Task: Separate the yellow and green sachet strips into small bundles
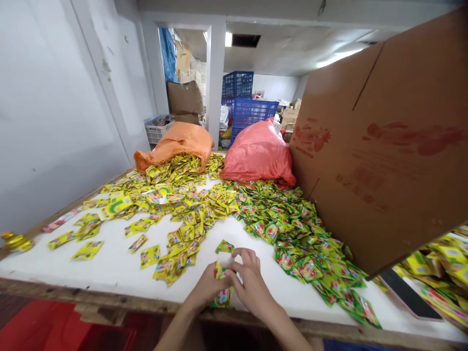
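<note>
Over the white tabletop near its front edge, my two hands meet around a small yellow-green sachet with a white part on top. My left hand is closed on its left side. From the right, my right hand bends its thumb and fingers onto the same sachet, partly hiding it. One green sachet lies flat just beyond my fingers. Another green sachet shows on the table beneath my hands. Yellow sachets are heaped to the left, and a pile of green sachets spreads to the right.
An orange sack spills yellow sachets at the back. Beside it rests a red sack. A large cardboard box leans over the right side, with a phone near its lower edge. Blue crates stand behind the table.
</note>
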`<state>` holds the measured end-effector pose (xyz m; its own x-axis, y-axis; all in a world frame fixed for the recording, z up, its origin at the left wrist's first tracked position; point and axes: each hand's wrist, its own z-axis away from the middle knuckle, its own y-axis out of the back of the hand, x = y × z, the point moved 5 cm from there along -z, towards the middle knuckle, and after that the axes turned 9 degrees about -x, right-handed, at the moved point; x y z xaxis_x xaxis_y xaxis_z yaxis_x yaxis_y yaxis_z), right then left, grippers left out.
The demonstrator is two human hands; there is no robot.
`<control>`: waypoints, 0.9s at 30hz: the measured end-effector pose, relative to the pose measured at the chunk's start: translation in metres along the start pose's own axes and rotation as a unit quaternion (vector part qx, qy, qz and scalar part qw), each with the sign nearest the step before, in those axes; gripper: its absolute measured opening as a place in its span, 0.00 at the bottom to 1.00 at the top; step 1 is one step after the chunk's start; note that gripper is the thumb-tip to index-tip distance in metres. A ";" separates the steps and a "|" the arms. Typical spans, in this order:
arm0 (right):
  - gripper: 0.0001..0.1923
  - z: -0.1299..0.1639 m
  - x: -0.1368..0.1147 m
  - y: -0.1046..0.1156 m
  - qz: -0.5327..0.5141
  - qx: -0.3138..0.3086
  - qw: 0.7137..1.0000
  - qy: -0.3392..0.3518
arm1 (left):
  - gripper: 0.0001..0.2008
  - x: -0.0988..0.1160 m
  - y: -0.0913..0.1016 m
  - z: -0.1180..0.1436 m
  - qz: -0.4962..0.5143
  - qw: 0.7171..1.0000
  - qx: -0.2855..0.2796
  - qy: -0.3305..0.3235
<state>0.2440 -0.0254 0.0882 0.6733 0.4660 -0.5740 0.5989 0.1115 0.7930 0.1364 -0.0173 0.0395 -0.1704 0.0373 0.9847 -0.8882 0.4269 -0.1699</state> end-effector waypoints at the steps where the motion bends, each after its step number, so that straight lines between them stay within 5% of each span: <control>1: 0.05 0.003 0.002 0.000 -0.007 0.007 1.000 -0.007 | 0.23 0.001 0.000 0.000 0.000 1.000 0.007 -0.012; 8: 0.08 0.022 0.031 -0.021 -0.214 0.062 0.974 -0.044 | 0.26 -0.015 0.002 0.005 0.043 0.999 0.010 0.015; 11: 0.09 0.026 0.038 -0.031 -0.255 0.101 0.959 -0.073 | 0.31 -0.014 0.007 0.013 0.034 0.997 0.067 0.004; 17: 0.09 0.015 0.024 -0.032 -0.264 0.054 0.963 -0.032 | 0.09 -0.006 0.016 0.025 -0.066 0.996 0.056 -0.014; 23: 0.10 0.008 0.021 -0.030 -0.263 0.084 0.960 -0.033 | 0.10 0.002 0.023 0.025 -0.085 0.989 0.113 -0.047; 27: 0.09 0.009 0.018 -0.027 -0.262 0.079 0.962 -0.012 | 0.08 0.009 0.020 0.027 -0.092 0.989 0.102 -0.054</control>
<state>0.2440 -0.0282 0.0542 0.2695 0.3614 -0.8926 0.9158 0.1905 0.3537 0.1057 -0.0332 0.0436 -0.0325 -0.1258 0.9915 -0.9744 0.2250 -0.0034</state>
